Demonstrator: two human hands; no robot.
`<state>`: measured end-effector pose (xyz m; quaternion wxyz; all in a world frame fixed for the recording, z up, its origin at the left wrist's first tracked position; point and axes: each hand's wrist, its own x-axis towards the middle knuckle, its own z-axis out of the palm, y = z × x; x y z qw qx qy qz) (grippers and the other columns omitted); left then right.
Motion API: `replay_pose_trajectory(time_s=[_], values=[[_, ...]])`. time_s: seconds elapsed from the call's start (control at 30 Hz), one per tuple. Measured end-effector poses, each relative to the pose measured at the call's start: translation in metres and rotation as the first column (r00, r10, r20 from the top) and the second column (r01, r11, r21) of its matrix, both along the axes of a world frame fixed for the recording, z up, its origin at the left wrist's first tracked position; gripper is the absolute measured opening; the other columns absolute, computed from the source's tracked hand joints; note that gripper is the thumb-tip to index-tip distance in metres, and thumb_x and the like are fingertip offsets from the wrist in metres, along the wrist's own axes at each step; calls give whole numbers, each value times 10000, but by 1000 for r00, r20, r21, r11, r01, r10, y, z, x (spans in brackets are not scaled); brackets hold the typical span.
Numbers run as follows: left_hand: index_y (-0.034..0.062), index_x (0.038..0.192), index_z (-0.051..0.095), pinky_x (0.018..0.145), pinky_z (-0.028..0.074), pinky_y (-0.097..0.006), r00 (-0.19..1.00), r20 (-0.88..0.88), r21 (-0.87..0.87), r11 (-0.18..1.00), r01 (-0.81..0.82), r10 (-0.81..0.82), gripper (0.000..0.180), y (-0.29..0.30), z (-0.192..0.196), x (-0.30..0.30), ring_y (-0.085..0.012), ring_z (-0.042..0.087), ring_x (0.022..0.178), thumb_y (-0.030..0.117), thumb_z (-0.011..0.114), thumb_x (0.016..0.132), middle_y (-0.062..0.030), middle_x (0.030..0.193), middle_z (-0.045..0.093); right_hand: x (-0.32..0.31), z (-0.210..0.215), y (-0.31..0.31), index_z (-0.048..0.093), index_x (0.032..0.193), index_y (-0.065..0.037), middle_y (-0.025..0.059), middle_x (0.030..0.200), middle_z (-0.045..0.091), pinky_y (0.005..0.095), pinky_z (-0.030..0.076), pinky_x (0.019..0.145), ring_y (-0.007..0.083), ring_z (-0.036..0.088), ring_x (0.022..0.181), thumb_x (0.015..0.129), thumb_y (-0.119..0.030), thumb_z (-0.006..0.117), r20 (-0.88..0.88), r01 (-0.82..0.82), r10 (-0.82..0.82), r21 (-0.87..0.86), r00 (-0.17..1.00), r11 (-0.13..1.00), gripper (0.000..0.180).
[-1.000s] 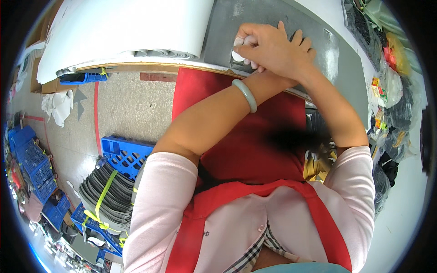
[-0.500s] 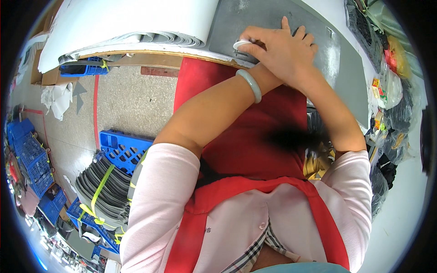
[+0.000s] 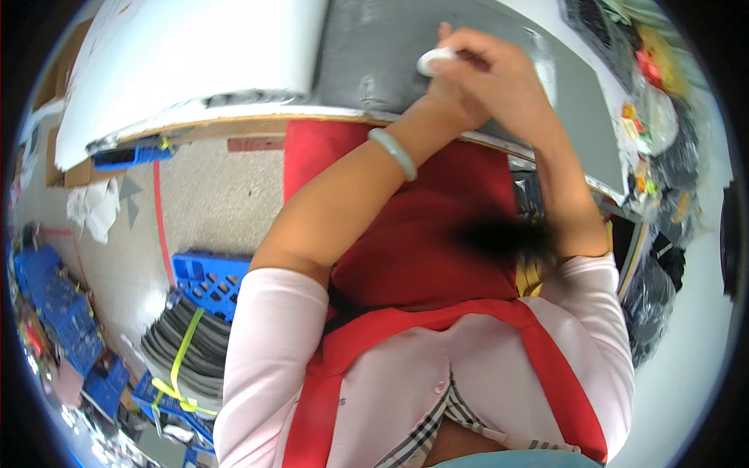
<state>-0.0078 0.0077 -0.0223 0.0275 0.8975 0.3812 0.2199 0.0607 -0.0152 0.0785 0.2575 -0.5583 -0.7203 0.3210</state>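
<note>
Right now I am leaning over the grey sheet (image 3: 374, 54) spread on the worktable (image 3: 234, 125), with both of my hands together near its far side. My right hand (image 3: 499, 78) is lying on top, fingers curled and pressed down, covering most of my left hand (image 3: 452, 97) beneath it. Between them I am gripping a small white rounded object (image 3: 434, 59), which is peeking out at the left of my knuckles and touching the grey sheet. I think it is some kind of marker or pad, but it is too blurred to say. How my left fingers are bent I cannot tell, since the right hand is hiding them.

A pale green bangle (image 3: 394, 152) is sitting on my left wrist, just over the table's near edge. Left of the grey sheet a stack of white sheets (image 3: 195, 62) is lying on the same table, touching its edge.

My red apron (image 3: 421, 257) is hanging below my arms, over a pink long-sleeved top (image 3: 273, 351). Down on the floor to my left, 1 blue plastic crate (image 3: 207, 281) is standing beside a bundle of dark strips tied with a yellow band (image 3: 187, 351), and more blue crates (image 3: 55, 312) are sitting farther left. Bagged items (image 3: 647, 132) are piled at the right of the table.
</note>
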Motion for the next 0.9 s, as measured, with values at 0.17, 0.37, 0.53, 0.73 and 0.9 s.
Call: replay_pose_trajectory(time_s=[0.17, 0.37, 0.53, 0.73, 0.9], values=[[171, 1305, 654, 1142, 212, -717, 997, 71, 13, 1000, 18, -19, 366, 0, 2, 4, -282, 450, 1395, 355, 540, 1011, -59, 1415, 571, 150, -37, 1, 725, 1041, -25, 56, 967, 703, 282, 487, 830, 124, 617, 903, 916, -283, 741, 45, 543, -568, 243, 822, 804, 287], [168, 1297, 659, 1143, 240, -699, 991, 132, 41, 999, 23, -28, 342, 1, -4, 3, -276, 470, 1382, 314, 577, 999, -53, 1388, 590, 192, -55, -4, 718, 1007, -15, 32, 917, 675, 262, 470, 775, 118, 577, 835, 930, -285, 739, -140, 662, -653, 24, 744, 749, 282], [173, 1297, 661, 1145, 244, -692, 987, 154, 22, 999, 31, -34, 339, 2, -2, 4, -270, 464, 1389, 313, 581, 999, -52, 1383, 593, 201, -46, -3, 705, 998, -48, 23, 980, 677, 309, 544, 863, 131, 617, 917, 957, -253, 724, -390, 634, -634, -150, 667, 759, 210], [175, 1309, 656, 1151, 245, -683, 988, 152, 0, 999, 32, -32, 351, 4, 1, 1, -273, 468, 1386, 318, 583, 997, -51, 1399, 587, 221, -52, 0, 640, 1132, -54, 60, 1121, 666, 369, 548, 974, 199, 619, 1072, 984, -227, 698, -557, 589, -623, -271, 549, 761, 236], [170, 1310, 655, 1157, 230, -686, 975, 218, -14, 998, 56, -52, 354, 3, 2, 4, -294, 473, 1381, 313, 586, 994, -55, 1393, 589, 239, -72, 14, 623, 1213, -48, 89, 1126, 690, 373, 549, 977, 198, 639, 1142, 975, -261, 708, -578, 475, -499, -209, 646, 855, 330]])
